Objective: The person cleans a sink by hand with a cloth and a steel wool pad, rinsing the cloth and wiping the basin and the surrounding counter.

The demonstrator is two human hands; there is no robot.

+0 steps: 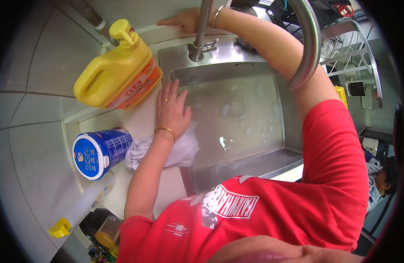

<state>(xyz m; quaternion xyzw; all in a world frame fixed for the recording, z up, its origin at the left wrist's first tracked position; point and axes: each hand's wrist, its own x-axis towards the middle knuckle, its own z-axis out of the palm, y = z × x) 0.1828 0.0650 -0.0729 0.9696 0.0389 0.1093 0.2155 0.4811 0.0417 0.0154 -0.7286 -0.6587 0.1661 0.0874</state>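
Observation:
My left hand [173, 110] lies spread, palm down, at the left edge of a stainless steel sink [294, 156], its fingers apart. Under and beside its wrist is a crumpled whitish cloth [185, 153] that hangs partly over the sink's edge. Cloudy water [241, 115] with some bubbles stands in the basin. My right arm reaches across the sink to the back ledge, where my right hand [186, 21] rests behind the faucet [197, 51], index finger stretched toward the left. Its palm side is hidden, so whether anything is under it cannot be told.
A large yellow pump jug [123, 70] stands left of the faucet. Nearer are a blue lidded tub [101, 151] and a clear bottle with a yellow cap [80, 208]. The curved spout [307, 56] arches over my right arm. A metal rack [363, 54] and another person [379, 180] are at right.

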